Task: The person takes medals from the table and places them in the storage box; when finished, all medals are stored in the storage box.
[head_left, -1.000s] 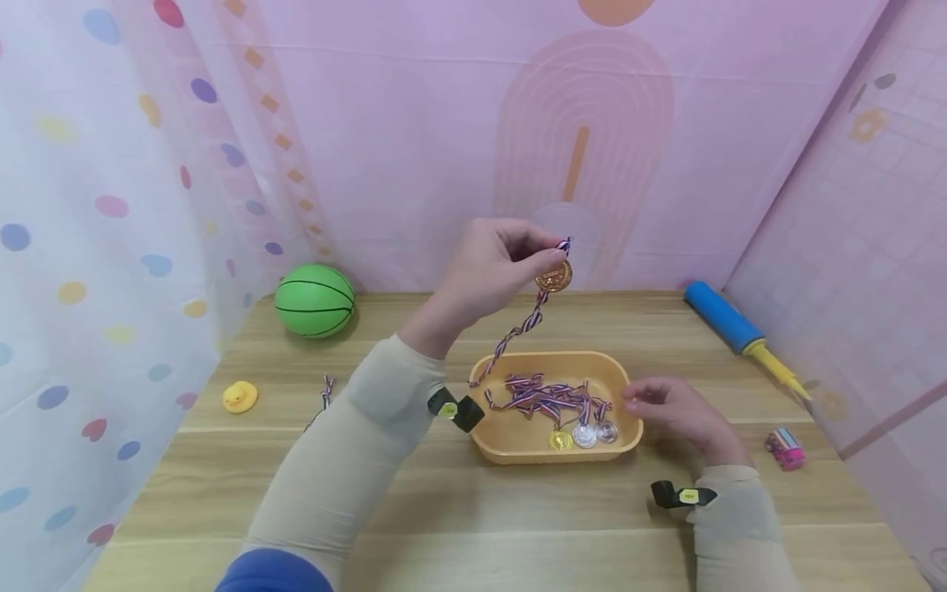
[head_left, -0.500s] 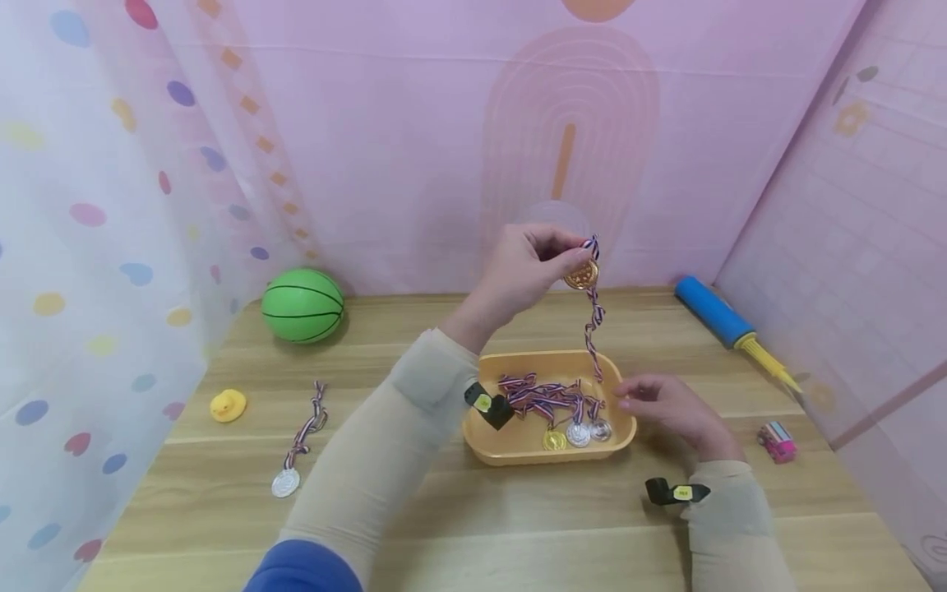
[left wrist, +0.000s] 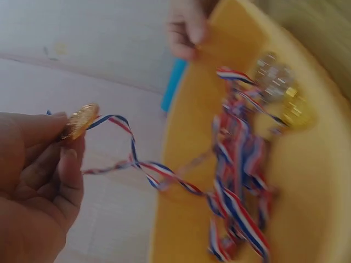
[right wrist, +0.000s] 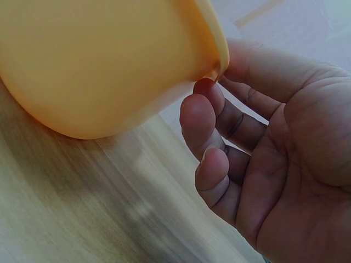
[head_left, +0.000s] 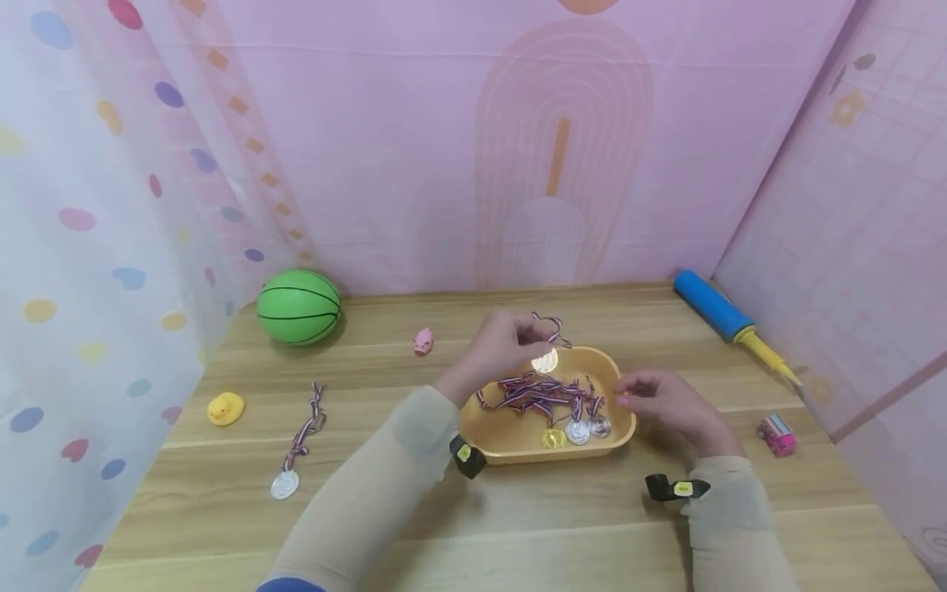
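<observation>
The left hand [head_left: 499, 345] pinches a small gold medal on a limp red-white-blue ribbon [left wrist: 81, 119] just above the shallow orange plastic tray [head_left: 620, 440]. It looks light, the ribbon prone to tangling; best pinched at the rigid disc. The right hand [head_left: 658, 403], fingers curled, touches the tray's rim.

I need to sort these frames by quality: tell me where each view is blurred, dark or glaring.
Head view: evenly lit and mostly sharp, though the gold medal in the left hand glares almost white. Left wrist view: motion blur smears the ribbons and the yellow tray. Right wrist view: dim and shadowed; tray underside and wooden table are soft, the right hand clearer.
</observation>
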### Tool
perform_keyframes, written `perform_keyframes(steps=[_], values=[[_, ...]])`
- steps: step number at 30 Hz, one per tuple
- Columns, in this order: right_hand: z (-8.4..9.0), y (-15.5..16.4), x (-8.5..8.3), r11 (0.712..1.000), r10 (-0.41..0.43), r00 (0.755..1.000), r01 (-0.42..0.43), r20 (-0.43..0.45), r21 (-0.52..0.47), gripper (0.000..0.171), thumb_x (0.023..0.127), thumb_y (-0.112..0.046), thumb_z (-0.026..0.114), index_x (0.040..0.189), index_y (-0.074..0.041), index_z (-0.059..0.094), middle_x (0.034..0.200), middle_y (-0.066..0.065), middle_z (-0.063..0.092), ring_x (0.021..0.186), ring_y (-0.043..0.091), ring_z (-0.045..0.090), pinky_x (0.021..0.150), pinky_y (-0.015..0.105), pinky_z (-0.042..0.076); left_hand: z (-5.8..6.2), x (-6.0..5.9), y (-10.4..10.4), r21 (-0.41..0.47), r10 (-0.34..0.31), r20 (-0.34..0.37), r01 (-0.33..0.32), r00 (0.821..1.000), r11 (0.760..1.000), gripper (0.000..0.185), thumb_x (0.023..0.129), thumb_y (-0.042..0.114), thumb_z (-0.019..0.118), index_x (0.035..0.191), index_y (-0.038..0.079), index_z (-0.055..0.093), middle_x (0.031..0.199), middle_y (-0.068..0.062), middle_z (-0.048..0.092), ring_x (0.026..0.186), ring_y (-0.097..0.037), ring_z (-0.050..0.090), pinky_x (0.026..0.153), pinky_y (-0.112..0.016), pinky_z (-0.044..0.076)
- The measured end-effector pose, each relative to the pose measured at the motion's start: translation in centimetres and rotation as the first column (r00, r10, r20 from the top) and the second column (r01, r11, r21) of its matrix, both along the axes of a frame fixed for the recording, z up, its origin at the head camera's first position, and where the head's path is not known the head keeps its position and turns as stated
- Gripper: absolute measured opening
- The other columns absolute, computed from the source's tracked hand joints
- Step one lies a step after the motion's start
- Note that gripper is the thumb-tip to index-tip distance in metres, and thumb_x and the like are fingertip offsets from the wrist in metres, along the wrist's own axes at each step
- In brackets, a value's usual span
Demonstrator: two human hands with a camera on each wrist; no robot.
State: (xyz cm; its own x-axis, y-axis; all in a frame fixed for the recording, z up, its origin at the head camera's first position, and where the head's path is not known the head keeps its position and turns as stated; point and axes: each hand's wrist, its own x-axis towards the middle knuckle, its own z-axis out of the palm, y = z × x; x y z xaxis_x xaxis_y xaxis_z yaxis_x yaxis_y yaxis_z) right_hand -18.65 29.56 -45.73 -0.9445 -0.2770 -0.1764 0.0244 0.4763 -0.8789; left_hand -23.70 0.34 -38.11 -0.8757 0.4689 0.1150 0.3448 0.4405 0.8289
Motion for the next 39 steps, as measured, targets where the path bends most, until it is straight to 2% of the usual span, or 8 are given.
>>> perform_keyframes(steps=[5, 9, 13, 20, 26, 32, 39], values=[[0.2, 0.2, 0.1, 1.0, 0.014, 1.0, -0.014, -0.022, 0.005, 0.033, 0.086, -0.027, 0.073, 0.11, -0.005, 0.067, 0.116, 0.011, 0.064, 0.107, 0.027, 0.055, 0.089, 0.038, 0.044, -1.9, 0.5, -1.2, -0.044, -0.058, 0.032, 0.059, 0.998, 0.997, 0.006, 0.085, 0.017, 0.074, 0.087, 0.012, 0.072, 0.078, 0.004, 0.068, 0.07, -0.014, 0.061, 0.064, -0.026, 0.052], [0.2, 0.3, 0.2, 1.0, 0.018, 1.0, -0.018, -0.024, 0.004, 0.033, 0.086, -0.028, 0.072, 0.11, -0.006, 0.068, 0.114, 0.011, 0.064, 0.106, 0.027, 0.055, 0.087, 0.037, 0.044, -3.3, 1.0, -1.8, -0.096, -0.031, 0.087, 0.04, 0.996, 0.995, 0.008, 0.087, 0.023, 0.073, 0.083, 0.016, 0.071, 0.076, 0.004, 0.066, 0.068, -0.011, 0.056, 0.06, -0.025, 0.049], [0.3, 0.1, 0.4, 1.0, 0.018, 1.0, -0.018, -0.016, -0.006, 0.032, 0.087, -0.027, 0.072, 0.11, -0.005, 0.067, 0.114, 0.012, 0.064, 0.105, 0.027, 0.055, 0.086, 0.036, 0.045, -4.1, 1.7, -2.1, -0.125, -0.014, 0.132, 0.031, 0.991, 0.992, 0.011, 0.088, 0.026, 0.07, 0.082, 0.017, 0.071, 0.071, 0.003, 0.064, 0.062, -0.01, 0.053, 0.055, -0.025, 0.045], [0.5, 0.0, 0.2, 1.0, 0.01, 1.0, -0.009, 0.011, -0.016, 0.033, 0.087, -0.027, 0.072, 0.111, -0.004, 0.067, 0.115, 0.012, 0.063, 0.104, 0.027, 0.054, 0.084, 0.036, 0.046, -4.7, 2.7, -2.5, -0.174, -0.063, 0.104, 0.081, 0.993, 0.982, 0.013, 0.088, 0.023, 0.071, 0.08, 0.013, 0.072, 0.066, 0.004, 0.065, 0.056, -0.009, 0.056, 0.056, -0.025, 0.048], [0.3, 0.2, 0.0, 0.998, 0.026, 1.0, -0.027, -0.009, -0.05, 0.034, 0.086, -0.025, 0.073, 0.11, -0.002, 0.067, 0.113, 0.014, 0.064, 0.102, 0.027, 0.055, 0.085, 0.036, 0.046, -5.1, 3.1, -2.4, -0.194, -0.12, 0.147, 0.148, 0.982, 0.97, 0.01, 0.086, 0.019, 0.073, 0.08, 0.01, 0.072, 0.069, 0.003, 0.067, 0.055, -0.01, 0.058, 0.054, -0.025, 0.05], [-0.1, 0.3, 0.0, 0.996, 0.035, 0.999, -0.036, -0.02, -0.084, 0.032, 0.086, -0.021, 0.073, 0.11, 0.0, 0.066, 0.11, 0.015, 0.065, 0.1, 0.026, 0.056, 0.084, 0.035, 0.047, -5.1, 3.2, -1.9, -0.245, -0.089, 0.214, 0.141, 0.973, 0.959, 0.009, 0.083, 0.015, 0.075, 0.078, 0.012, 0.069, 0.07, 0.004, 0.066, 0.059, -0.011, 0.06, 0.056, -0.026, 0.052], [0.3, 0.0, 0.3, 0.998, 0.017, 1.0, -0.017, -0.007, -0.053, 0.034, 0.087, -0.023, 0.072, 0.111, -0.001, 0.066, 0.114, 0.015, 0.064, 0.103, 0.027, 0.054, 0.086, 0.037, 0.044, -5.4, 3.3, -1.2, -0.313, -0.054, 0.243, 0.131, 0.969, 0.941, 0.012, 0.08, 0.012, 0.077, 0.074, 0.011, 0.067, 0.066, 0.002, 0.065, 0.057, -0.011, 0.06, 0.055, -0.025, 0.05]])
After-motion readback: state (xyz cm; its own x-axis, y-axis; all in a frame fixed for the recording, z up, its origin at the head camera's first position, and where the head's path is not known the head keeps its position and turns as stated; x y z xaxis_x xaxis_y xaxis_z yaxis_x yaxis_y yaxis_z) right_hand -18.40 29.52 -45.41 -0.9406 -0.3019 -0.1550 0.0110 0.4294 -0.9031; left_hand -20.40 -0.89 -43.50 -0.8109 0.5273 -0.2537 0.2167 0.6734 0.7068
